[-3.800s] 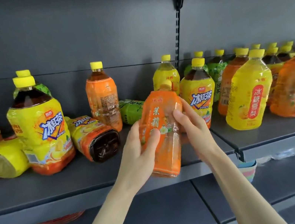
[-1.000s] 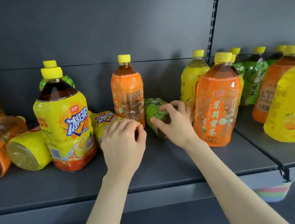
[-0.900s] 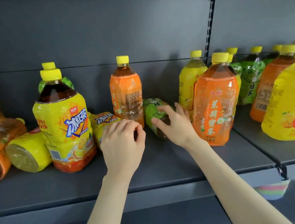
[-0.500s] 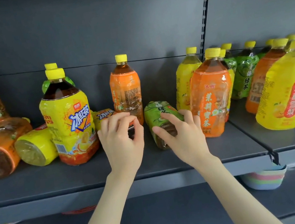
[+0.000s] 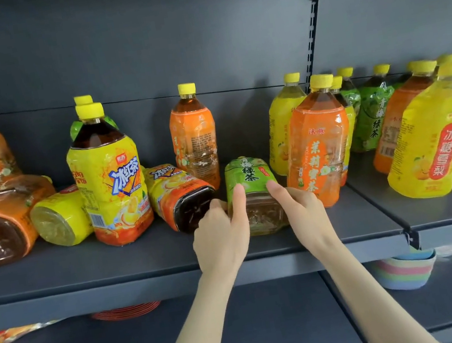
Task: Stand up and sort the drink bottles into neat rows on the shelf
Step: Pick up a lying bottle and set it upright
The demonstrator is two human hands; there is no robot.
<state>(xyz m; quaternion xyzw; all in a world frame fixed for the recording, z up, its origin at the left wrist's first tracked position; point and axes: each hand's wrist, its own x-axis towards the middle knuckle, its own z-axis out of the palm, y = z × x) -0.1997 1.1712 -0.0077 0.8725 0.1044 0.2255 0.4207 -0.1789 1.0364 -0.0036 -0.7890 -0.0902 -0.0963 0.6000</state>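
Flanking lying green bottle [image 5: 249, 173] with left hand [image 5: 220, 233], right hand [image 5: 305, 212]: forefingers [image 5: 238, 203] straight on it, actual grip unclear. Clasp body, tip upright, clear of orange bottle [image 5: 318, 138].
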